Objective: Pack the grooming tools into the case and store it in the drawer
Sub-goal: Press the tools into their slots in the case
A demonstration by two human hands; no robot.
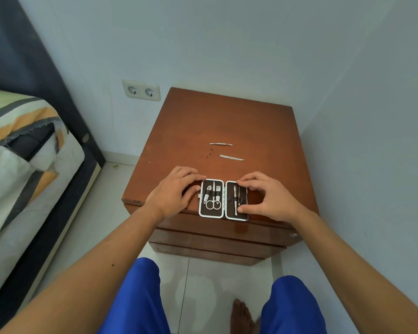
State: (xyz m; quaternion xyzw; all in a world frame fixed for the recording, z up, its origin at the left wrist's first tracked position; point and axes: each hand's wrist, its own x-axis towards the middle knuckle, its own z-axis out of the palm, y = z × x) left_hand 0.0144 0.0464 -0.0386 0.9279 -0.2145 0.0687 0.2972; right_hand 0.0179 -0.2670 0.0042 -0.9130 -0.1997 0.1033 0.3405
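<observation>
A small grooming case (223, 199) lies spread flat at the front edge of a brown wooden nightstand (251, 121). Its left half holds scissors, clippers and a thin tool under straps; its right half holds two slim tools. My left hand (176, 190) rests against the case's left side, fingertips on its rim. My right hand (267, 196) grips the right half, fingers on its top edge and thumb on its lower corner. Two loose metal tools lie further back on the nightstand top: one thin tool (220, 144) and a nail file (231, 157).
The nightstand stands in a corner with walls behind and to the right; its drawer fronts (217, 239) are closed below the top. A bed (22, 165) with striped bedding is at the left. A double wall socket (141, 90) is behind. My knees and a bare foot are below.
</observation>
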